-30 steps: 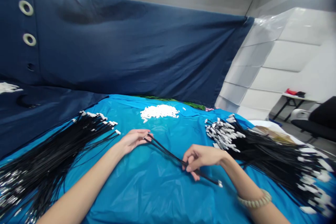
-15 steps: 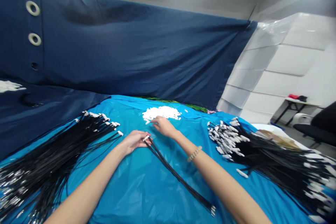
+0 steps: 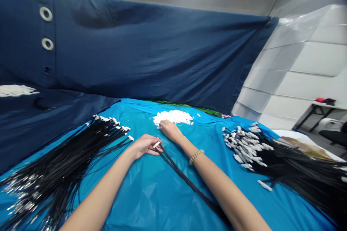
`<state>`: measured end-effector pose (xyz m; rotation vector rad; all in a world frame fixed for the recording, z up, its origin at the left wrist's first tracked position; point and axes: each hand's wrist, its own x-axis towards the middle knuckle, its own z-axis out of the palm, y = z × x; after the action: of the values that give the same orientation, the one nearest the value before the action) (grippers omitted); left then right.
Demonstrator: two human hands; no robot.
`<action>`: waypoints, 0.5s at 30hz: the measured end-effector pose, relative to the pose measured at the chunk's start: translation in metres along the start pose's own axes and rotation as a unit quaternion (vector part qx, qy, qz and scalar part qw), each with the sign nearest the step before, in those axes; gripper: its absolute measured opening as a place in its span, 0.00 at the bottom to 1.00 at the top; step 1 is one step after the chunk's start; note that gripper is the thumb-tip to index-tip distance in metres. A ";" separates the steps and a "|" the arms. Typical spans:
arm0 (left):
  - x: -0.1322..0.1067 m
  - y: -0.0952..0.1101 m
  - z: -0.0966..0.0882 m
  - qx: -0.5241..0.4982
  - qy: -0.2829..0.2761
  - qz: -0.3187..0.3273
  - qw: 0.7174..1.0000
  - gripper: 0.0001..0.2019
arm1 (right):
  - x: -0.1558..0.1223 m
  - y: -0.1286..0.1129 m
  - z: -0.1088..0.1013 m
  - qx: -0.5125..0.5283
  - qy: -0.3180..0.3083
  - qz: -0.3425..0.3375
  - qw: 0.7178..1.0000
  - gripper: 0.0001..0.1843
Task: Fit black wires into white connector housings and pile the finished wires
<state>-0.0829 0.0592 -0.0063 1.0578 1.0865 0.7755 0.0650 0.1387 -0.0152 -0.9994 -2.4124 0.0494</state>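
My left hand (image 3: 148,145) pinches the white connector (image 3: 157,144) on the end of a black cable bundle (image 3: 184,177). From there the bundle runs down to the right and passes under my right forearm. My right hand (image 3: 170,130) is at the near left edge of a pile of small white plastic pieces (image 3: 177,116). Its fingers are bent together and point down at the pieces. Whatever lies between those fingertips is hidden by the hand. A beaded bracelet (image 3: 196,156) circles my right wrist.
Many black cables with white connectors (image 3: 73,151) lie on the left, and another heap of cables (image 3: 284,162) is on the right. Blue plastic sheeting (image 3: 141,195) covers the table. A dark blue curtain (image 3: 151,50) hangs behind. More white pieces (image 3: 16,90) lie far left.
My right hand has shifted slightly left against the pile, its fingers drawing closer together. My left hand keeps its hold on the cable's connector. The whole view has swung a little left.
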 end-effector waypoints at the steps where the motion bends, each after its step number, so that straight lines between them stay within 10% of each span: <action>1: 0.000 0.000 0.000 0.004 0.000 0.000 1.000 0.15 | -0.006 -0.002 -0.002 0.020 0.007 0.001 1.000 0.13; 15: -0.009 0.006 -0.002 0.070 -0.020 0.010 0.997 0.17 | -0.058 -0.014 -0.009 0.317 0.065 0.025 0.946 0.14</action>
<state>-0.0876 0.0534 0.0024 1.1995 1.1106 0.6992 0.0944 0.0884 -0.0308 -0.7248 -2.0312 0.7076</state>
